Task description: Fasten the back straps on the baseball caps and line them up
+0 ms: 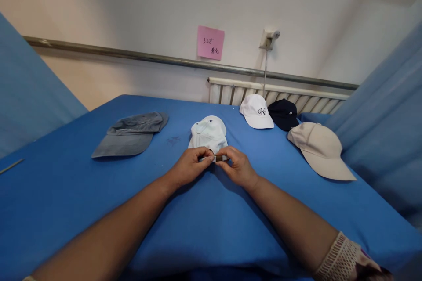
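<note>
A pale, whitish baseball cap [208,136] rests on the blue-covered table in front of me, its back opening turned my way. Both hands meet at the cap's back strap [221,158], which shows a brown piece near the right fingers. My left hand [194,161] is closed, thumb and fingers pinching the strap's left side. On the strap's right side, my right hand [238,167] pinches with thumb and forefinger. The fingertips nearly touch and hide the details of the fastening.
A grey cap [132,134] lies to the left. At the right are a white cap [255,112], a dark navy cap [283,114] and a beige cap [318,149]. Behind the blue table [211,224] stand a radiator [227,92] and a wall rail [148,56].
</note>
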`<state>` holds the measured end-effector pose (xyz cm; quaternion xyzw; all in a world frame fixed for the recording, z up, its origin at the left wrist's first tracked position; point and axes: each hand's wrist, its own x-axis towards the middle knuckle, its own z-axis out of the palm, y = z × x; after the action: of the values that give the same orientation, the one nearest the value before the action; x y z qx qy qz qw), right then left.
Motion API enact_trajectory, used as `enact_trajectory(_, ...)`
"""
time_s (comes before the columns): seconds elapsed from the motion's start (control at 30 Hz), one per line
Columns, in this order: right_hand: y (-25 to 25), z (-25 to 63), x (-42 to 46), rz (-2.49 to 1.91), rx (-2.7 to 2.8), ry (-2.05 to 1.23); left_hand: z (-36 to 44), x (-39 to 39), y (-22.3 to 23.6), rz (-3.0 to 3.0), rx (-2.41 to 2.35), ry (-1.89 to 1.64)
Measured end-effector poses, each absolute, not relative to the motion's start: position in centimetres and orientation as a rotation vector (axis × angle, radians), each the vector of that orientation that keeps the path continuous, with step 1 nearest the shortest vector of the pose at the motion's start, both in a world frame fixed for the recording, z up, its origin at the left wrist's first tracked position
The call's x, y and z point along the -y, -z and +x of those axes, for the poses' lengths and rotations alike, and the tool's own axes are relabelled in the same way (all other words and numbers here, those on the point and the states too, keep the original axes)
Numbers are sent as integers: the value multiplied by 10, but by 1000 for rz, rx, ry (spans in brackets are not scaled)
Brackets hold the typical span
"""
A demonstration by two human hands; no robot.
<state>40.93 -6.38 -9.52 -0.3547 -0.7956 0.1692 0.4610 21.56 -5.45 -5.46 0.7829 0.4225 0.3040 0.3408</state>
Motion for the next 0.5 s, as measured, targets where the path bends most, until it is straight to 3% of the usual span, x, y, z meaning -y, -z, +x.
enact_trajectory(0.5, 102, 414, 58, -965, 1737, -553, 211, 44, 61, 1832, -1150, -880)
